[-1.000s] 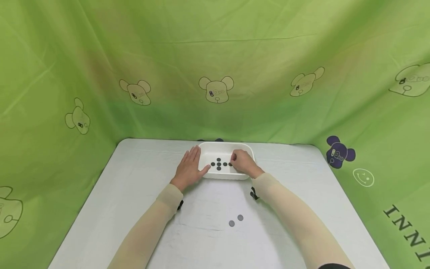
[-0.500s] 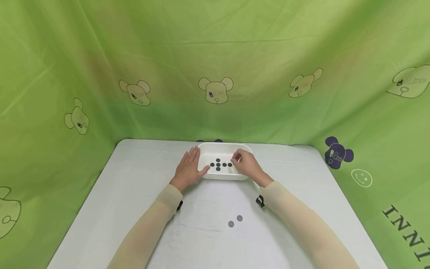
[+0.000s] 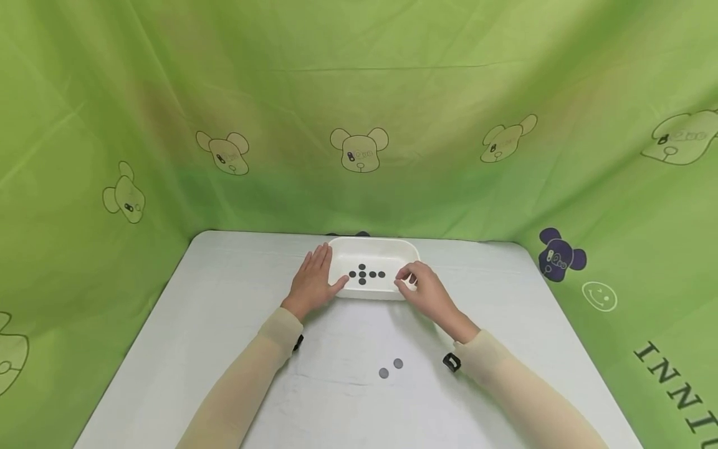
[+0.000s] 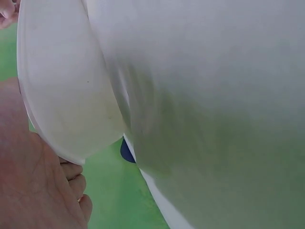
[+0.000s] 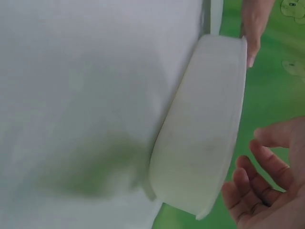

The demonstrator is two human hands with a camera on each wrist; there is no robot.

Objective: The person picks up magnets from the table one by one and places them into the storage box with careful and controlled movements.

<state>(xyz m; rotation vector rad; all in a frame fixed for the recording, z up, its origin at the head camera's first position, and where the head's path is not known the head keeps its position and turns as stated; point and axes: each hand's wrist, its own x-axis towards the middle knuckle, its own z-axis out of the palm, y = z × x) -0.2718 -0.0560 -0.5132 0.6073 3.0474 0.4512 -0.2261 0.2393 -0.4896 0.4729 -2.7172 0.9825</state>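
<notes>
A white rectangular tray [image 3: 370,294] sits near the back of the table. On its floor several small dark discs [image 3: 373,274] form a cross whose row runs on to the right. My left hand [image 3: 310,284] lies along the tray's left end, fingers straight, thumb at the near rim; the left wrist view has this hand [image 4: 38,186] against the tray wall [image 4: 71,86]. Over the tray's right near corner hovers my right hand [image 3: 429,293]. In the right wrist view its fingers [image 5: 252,183] are loosely bent, with nothing between thumb and fingertips, beside the rim.
Two grey discs [image 3: 391,368] lie on the white-covered table [image 3: 336,411] between the forearms, nearer the person. Green printed curtain [image 3: 359,199] encloses the table at the back and both sides. Each sleeve has a black clip [image 3: 452,362] at the wrist.
My right hand has let go of the disc at the row's right end and drawn back to the right and toward the person. My left hand has stayed at the tray's end.
</notes>
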